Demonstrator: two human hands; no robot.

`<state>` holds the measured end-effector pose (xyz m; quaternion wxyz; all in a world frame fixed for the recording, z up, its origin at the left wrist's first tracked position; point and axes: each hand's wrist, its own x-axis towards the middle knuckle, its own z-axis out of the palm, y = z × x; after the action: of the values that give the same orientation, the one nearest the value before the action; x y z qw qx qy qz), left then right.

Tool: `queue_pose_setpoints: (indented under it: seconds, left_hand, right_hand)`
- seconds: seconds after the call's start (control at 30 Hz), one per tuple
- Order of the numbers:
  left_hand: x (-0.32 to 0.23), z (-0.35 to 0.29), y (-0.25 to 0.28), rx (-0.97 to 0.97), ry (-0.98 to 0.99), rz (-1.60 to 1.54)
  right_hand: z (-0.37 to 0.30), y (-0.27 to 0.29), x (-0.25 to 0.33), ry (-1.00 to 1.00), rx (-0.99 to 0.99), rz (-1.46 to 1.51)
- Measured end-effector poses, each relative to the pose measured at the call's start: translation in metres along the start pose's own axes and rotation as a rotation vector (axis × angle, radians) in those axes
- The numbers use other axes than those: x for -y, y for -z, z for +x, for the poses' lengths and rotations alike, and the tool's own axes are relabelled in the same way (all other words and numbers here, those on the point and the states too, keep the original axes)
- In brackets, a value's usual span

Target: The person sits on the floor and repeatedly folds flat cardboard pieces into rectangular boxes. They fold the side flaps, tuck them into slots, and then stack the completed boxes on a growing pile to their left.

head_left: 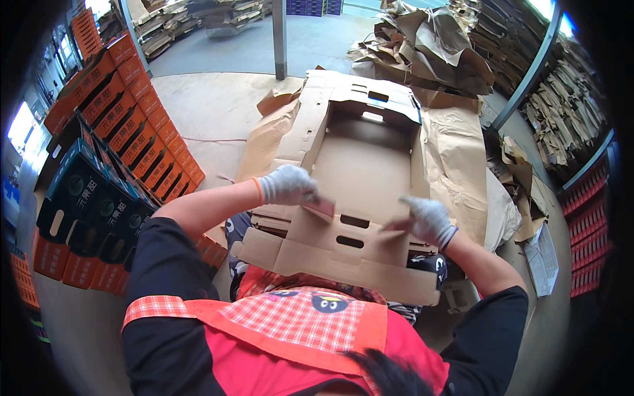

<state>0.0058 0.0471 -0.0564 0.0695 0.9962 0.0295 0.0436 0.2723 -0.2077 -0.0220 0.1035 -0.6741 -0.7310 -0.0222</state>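
A partly folded brown cardboard box (360, 158) lies in front of me, its inside facing up. Its far end wall stands raised with a hand slot in it, while the near end panel (317, 254), with two oval slots, spreads flat toward my lap. My left hand (288, 186), in a grey-white glove with an orange cuff, is closed on a reddish-edged corner flap (321, 207) at the near left corner. At the near right corner my gloved right hand (430, 221) is closed on the small brown flap (395, 226) there; its fingertips are slightly blurred.
Brown wrapping paper (456, 165) drapes under and beside the box. Orange boxes (142, 125) and dark green boxes (86, 198) are stacked at my left. Crumpled paper (429, 46) lies behind on the right, near metal posts (280, 39). Red crates (586, 224) stand far right.
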Motion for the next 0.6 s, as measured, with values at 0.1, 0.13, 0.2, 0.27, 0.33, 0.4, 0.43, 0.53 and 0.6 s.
queue_pose_setpoints:
  seconds: [0.1,0.13,0.2,0.27,0.33,0.4,0.43,0.53,0.6]
  left_hand:
    - [-0.006,0.016,0.020,-0.566,0.045,-0.113]
    - [-0.010,0.011,0.029,-0.603,0.059,-0.119]
    - [-0.028,-0.008,0.042,-0.292,0.010,-0.085]
    - [-0.050,-0.037,0.053,0.085,-0.053,-0.241]
    - [-0.075,-0.063,0.059,0.472,-0.193,-0.702]
    - [-0.091,-0.078,0.063,0.845,-0.237,-1.013]
    - [-0.093,-0.080,0.065,1.134,-0.150,-0.981]
    - [-0.069,-0.075,0.071,1.165,0.049,-0.999]
    - [-0.039,-0.070,0.071,0.933,0.239,-0.894]
  right_hand:
    - [0.016,0.007,-0.022,-0.059,-0.494,0.068]
    - [0.016,0.012,-0.027,-0.053,-0.575,0.117]
    - [0.008,0.028,-0.025,-0.018,-0.405,0.138]
    - [-0.009,0.044,-0.005,-0.052,-0.046,0.256]
    - [-0.021,0.060,0.022,-0.214,0.670,0.372]
    - [-0.032,0.065,0.049,0.091,1.194,0.524]
    - [-0.033,0.064,0.057,0.273,1.168,0.571]
    - [-0.033,0.057,0.046,-0.067,1.200,0.592]
    - [-0.030,0.046,0.019,-0.050,0.846,0.447]
